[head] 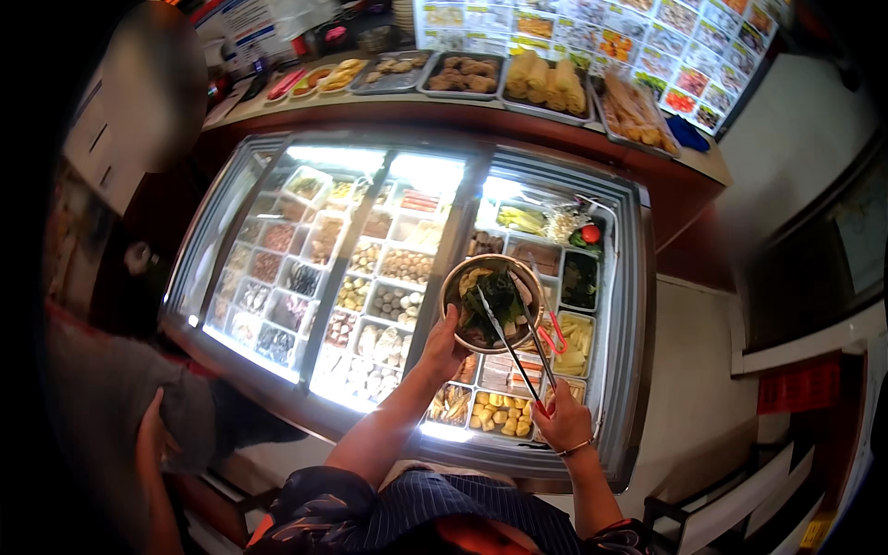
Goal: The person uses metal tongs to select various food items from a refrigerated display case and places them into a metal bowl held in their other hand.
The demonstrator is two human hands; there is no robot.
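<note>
My left hand [444, 345] grips a round metal bowl [449, 300] by its left side. Dark green leafy seaweed or greens [505, 297] and some pale and yellowish pieces lie in the bowl. In my right hand [565, 416] is a pair of metal tongs [517, 361] with red and black handles; their tips reach into the bowl, over the greens. Whether the tips pinch anything is unclear. Both hands are above the uncovered right section of a lit glass-topped display case [638, 291]. Fried tofu puffs [501, 414] fill a tray just below the tongs.
A second pair of red-handled tongs [557, 338] rests in the case, right of the bowl. Sliding glass [333, 305] covers food trays at left. Pans of fried food [465, 73] line the back counter [416, 111]. Another person [159, 409] stands at left; a chair [735, 492] is at lower right.
</note>
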